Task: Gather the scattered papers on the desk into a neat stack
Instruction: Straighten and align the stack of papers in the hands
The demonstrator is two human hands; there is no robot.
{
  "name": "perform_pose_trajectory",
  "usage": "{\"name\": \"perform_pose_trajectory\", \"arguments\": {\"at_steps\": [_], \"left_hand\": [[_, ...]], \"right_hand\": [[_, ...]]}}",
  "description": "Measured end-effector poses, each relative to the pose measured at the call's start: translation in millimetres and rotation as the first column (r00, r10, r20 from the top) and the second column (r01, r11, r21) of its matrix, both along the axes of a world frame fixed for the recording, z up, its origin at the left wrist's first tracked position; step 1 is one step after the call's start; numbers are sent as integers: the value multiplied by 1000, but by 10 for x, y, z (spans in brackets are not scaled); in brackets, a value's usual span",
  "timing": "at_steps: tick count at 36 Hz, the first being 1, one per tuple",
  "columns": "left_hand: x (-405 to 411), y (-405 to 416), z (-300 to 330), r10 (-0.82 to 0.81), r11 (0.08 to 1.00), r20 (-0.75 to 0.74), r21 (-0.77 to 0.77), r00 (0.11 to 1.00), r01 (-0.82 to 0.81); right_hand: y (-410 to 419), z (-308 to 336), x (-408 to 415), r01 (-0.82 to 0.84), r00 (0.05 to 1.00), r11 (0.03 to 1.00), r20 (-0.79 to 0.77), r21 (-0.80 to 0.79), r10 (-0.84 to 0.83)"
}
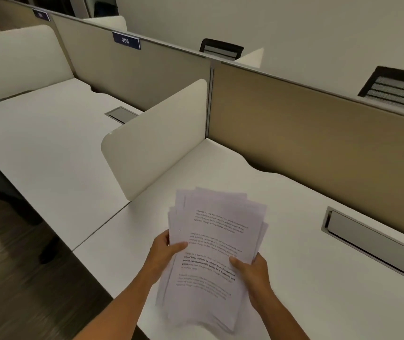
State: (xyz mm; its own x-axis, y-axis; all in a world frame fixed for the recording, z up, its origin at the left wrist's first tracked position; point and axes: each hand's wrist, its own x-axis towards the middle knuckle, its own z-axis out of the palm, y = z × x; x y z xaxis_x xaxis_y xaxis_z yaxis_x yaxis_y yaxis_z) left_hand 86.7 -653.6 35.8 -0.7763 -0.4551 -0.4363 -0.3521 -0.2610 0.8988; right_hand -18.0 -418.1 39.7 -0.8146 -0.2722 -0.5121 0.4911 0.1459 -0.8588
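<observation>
A bundle of several white printed papers [216, 231] is held above the white desk [306, 253], its sheets fanned and uneven at the top and left edges. My left hand [165, 251] grips the bundle's left edge, thumb on the top sheet. On the right edge, my right hand [251, 268] holds the same bundle with its thumb pressed on the text. The lower end of the papers is blurred, so I cannot tell whether it touches the desk.
A white side divider [156, 136] stands left of the papers. A tan partition [318, 138] runs along the desk's back. A grey cable hatch [372, 241] is set into the desk at right. The neighbouring desk [49, 148] lies to the left.
</observation>
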Motion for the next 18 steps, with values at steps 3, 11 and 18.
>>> {"name": "perform_pose_trajectory", "arguments": {"at_steps": [3, 11, 18], "left_hand": [[-76, 322, 101, -35, 999, -12, 3, 999, 35], [-306, 1201, 224, -119, 993, -52, -2, 992, 119], [-499, 1768, 296, -160, 985, -54, -75, 986, 156]], "right_hand": [[354, 102, 5, 20, 999, 1000, -42, -5, -20], [1234, 308, 60, 99, 988, 995, -124, 21, -96], [1900, 392, 118, 218, 965, 974, -166, 65, -204]]}}
